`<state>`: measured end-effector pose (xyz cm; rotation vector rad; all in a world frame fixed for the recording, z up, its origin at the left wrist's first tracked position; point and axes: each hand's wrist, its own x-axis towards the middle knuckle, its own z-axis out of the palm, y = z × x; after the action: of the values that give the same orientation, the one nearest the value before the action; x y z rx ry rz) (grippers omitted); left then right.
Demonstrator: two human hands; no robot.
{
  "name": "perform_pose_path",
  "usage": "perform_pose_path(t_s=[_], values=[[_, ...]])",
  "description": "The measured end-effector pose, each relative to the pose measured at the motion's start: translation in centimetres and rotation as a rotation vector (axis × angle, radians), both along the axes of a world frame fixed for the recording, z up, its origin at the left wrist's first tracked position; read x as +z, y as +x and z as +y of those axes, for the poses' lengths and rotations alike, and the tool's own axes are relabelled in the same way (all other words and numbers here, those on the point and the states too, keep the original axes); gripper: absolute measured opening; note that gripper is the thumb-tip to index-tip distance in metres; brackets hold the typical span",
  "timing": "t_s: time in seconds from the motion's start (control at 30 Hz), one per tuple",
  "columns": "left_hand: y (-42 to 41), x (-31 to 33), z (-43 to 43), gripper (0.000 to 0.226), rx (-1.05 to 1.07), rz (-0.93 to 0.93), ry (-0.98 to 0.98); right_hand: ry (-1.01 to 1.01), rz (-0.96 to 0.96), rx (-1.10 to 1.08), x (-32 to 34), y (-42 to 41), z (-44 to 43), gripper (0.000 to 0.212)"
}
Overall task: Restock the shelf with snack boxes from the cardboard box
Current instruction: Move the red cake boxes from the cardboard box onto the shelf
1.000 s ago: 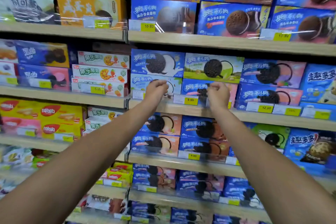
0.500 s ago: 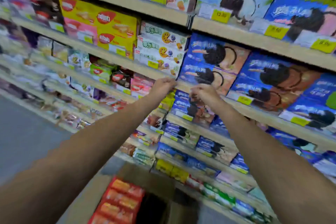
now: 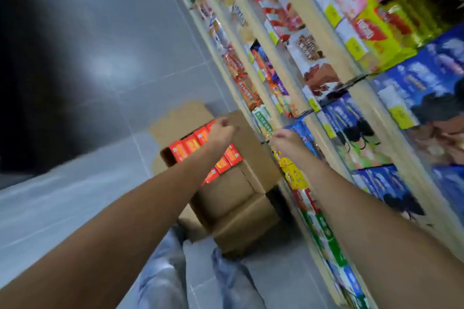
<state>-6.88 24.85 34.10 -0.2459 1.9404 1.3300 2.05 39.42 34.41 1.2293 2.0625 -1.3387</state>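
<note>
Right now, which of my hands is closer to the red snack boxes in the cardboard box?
Left. The left hand hovers right over the red snack boxes in the cardboard box; the right hand is off to the side, in front of the shelf.

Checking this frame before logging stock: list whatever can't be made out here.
Head view, all motion-blurred.
- Red snack boxes in the cardboard box: print unreadable; the left forearm hides part of the row, so no count.
- Left hand, right hand: fingers blurred and curled away; whether either grip holds anything is unclear.
- Yellow price tags: figures smeared.
</note>
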Motion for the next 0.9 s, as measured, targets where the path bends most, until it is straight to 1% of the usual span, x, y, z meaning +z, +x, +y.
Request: perform_pose_path(t_s=[0.03, 0.1, 0.13, 0.17, 0.2, 0.27, 0.3, 0.37, 0.43, 0.5, 0.57, 0.6, 0.63, 0.7, 0.73, 0.83, 0.9], values=[[0.7, -2.1, -1.2, 0.025, 0.052, -0.033, -0.029, -0.02, -0.027, 0.047, -2.3, -0.3, -0.8, 0.023], [1.9, -5.6, -2.9, 0.049, 0.117, -0.098, -0.086, -0.029, -0.075, 0.101, -6.8, -0.6, -1.7, 0.039], [2.4, -7.2, -3.6, 0.056, 0.147, -0.118, -0.107, -0.033, -0.093, 0.114, -8.7, -0.9, -2.3, 0.044], [3.0, -9.1, -4.3, 0.058, 0.188, -0.145, -0.122, -0.042, -0.101, 0.123, -10.9, -1.5, -3.0, 0.044], [3.9, -11.5, -5.3, 0.057, 0.226, -0.182, -0.15, -0.034, -0.114, 0.145, -13.4, -1.8, -3.9, 0.04], [5.3, -14.0, -6.6, 0.052, 0.278, -0.214, -0.183, 0.006, -0.116, 0.163, -15.5, -2.3, -4.8, 0.029], [6.4, -17.4, -7.5, 0.05, 0.313, -0.23, -0.223, 0.003, -0.139, 0.174, -18.9, -2.3, -5.6, 0.032], [7.7, -20.9, -8.6, 0.047, 0.349, -0.224, -0.271, 0.022, -0.127, 0.158, -22.4, -2.0, -5.7, 0.038], [8.7, -25.9, -9.2, 0.04, 0.352, -0.232, -0.324, 0.04, -0.144, 0.137, -27.9, -1.6, -5.8, 0.041], [10.0, -30.1, -10.1, 0.046, 0.352, -0.237, -0.385, 0.083, -0.16, 0.143, -32.4, -1.3, -5.2, 0.047], [10.9, -35.5, -10.8, 0.066, 0.36, -0.232, -0.487, 0.161, -0.173, 0.205, -37.6, -1.0, -4.4, 0.062], [11.4, -38.6, -11.4, 0.072, 0.356, -0.225, -0.559, 0.2, -0.194, 0.241, -39.6, -0.7, -3.9, 0.07], [11.7, -41.3, -12.1, 0.074, 0.364, -0.236, -0.628, 0.227, -0.219, 0.279, -41.4, -0.4, -3.5, 0.076], [11.8, -44.5, -12.7, 0.076, 0.387, -0.265, -0.746, 0.251, -0.273, 0.348, -44.5, 0.3, -2.7, 0.082], [11.7, -45.4, -12.8, 0.075, 0.4, -0.259, -0.773, 0.266, -0.285, 0.372, -45.8, 0.6, -2.3, 0.084], [11.7, -48.4, -13.1, 0.069, 0.461, -0.223, -0.737, 0.309, -0.237, 0.362, -49.0, 1.0, -1.5, 0.086], [11.7, -49.4, -13.0, 0.054, 0.545, -0.2, -0.688, 0.314, -0.15, 0.322, -50.6, 1.1, -1.2, 0.082]])
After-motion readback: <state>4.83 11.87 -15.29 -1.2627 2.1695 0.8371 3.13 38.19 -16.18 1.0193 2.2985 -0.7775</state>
